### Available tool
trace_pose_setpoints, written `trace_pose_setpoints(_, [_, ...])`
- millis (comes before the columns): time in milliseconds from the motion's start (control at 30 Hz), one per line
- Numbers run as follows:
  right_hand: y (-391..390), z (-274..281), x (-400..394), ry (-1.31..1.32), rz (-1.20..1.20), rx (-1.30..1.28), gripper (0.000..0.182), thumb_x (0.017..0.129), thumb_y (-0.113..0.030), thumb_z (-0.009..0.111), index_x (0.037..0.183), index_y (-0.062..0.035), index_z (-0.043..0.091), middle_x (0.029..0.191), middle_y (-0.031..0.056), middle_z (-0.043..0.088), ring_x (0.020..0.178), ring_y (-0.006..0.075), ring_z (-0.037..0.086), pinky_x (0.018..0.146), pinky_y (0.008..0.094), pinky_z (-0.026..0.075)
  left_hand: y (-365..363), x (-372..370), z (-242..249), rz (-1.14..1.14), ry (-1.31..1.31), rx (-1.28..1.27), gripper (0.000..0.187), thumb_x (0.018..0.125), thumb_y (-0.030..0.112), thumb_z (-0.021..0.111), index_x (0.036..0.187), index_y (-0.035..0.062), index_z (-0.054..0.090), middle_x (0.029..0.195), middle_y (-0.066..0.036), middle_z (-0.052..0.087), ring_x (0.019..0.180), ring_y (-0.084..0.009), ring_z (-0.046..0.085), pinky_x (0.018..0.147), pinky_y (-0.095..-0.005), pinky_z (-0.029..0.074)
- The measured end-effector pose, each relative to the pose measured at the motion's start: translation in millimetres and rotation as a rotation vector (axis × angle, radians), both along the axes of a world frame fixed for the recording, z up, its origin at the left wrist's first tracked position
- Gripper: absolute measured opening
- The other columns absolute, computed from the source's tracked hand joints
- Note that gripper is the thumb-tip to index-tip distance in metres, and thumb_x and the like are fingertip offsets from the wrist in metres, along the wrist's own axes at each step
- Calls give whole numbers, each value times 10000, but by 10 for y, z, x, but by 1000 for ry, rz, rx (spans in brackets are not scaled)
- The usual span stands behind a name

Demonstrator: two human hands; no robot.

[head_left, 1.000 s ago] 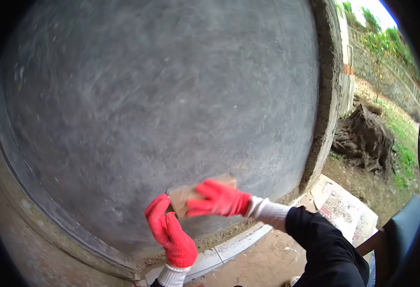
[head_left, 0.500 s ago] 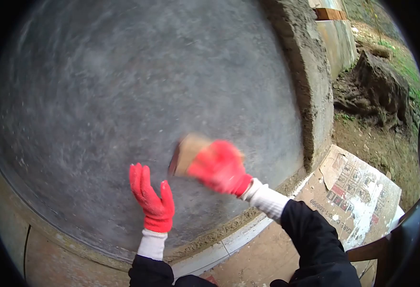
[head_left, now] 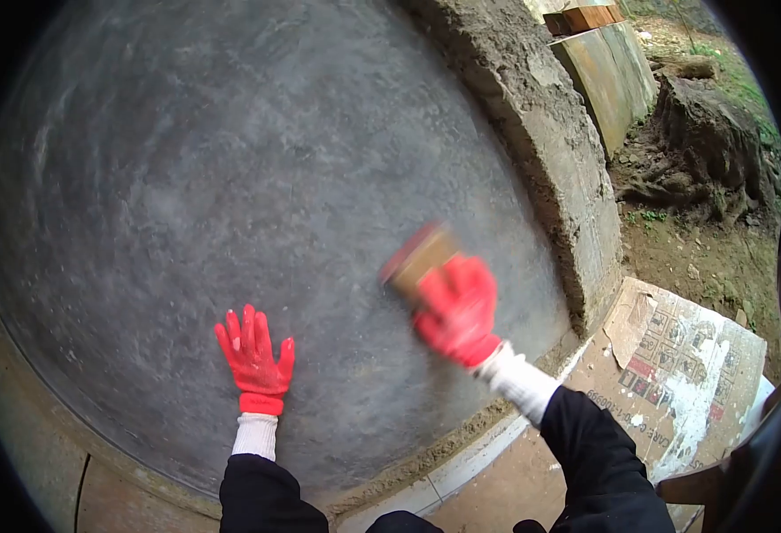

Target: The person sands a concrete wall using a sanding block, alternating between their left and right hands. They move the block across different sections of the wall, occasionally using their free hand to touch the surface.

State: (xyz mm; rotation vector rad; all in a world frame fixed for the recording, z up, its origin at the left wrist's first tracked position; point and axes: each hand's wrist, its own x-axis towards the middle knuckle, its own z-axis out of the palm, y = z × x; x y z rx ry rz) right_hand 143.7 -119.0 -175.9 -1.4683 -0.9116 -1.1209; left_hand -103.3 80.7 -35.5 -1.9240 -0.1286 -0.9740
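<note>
Both hands wear red gloves with white cuffs. My left hand [head_left: 255, 355] lies on the smooth grey cement surface [head_left: 231, 195] at the lower middle, its fingers spread and holding nothing. To its right, my right hand [head_left: 460, 311] grips a tan block with a reddish edge [head_left: 422, 259], which is tilted and blurred by motion over the same surface. The block's underside is hidden, so its exact contact with the cement cannot be made out.
A rough concrete edge [head_left: 555, 142] borders the surface on the right. Beyond it are a tree stump [head_left: 706, 142], a leaning slab [head_left: 608, 80] and bricks [head_left: 586, 18]. Paint-spattered cardboard [head_left: 688, 373] lies at the lower right, beside a white tiled ledge [head_left: 475, 457].
My right hand and the block have moved right, and the block has also gone up. My left hand has shifted slightly left, and its fingers are now more spread. The view has shifted a little.
</note>
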Motion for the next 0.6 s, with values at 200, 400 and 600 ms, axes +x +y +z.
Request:
trace_pose_setpoints(200, [-48,-14,105,-400,156,-170,544,653,-246,711,1189,-265,619,1226,100,547,1079,372,529,865,540,475,-44,-6,1,16,32,24,600,851,308,616,1316,-41,466,1469,-174,381,1389,-437,275,1145,-593,169])
trace_pose_setpoints(400, [-86,208,607,362,-349,292,648,661,-294,711,1247,-64,556,1255,230,483,1039,428,496,859,512,443,-47,15,-56,30,8,-6,589,844,309,620,1305,-26,477,1467,-163,379,1382,-433,284,1136,-607,185])
trace_pose_setpoints(600, [272,276,-394,-402,263,-145,569,602,-278,739,1151,-291,593,1239,69,496,1089,376,496,884,528,468,-27,11,-60,6,3,-3,590,836,311,630,1305,-12,477,1460,-148,381,1370,-427,301,1125,-621,202])
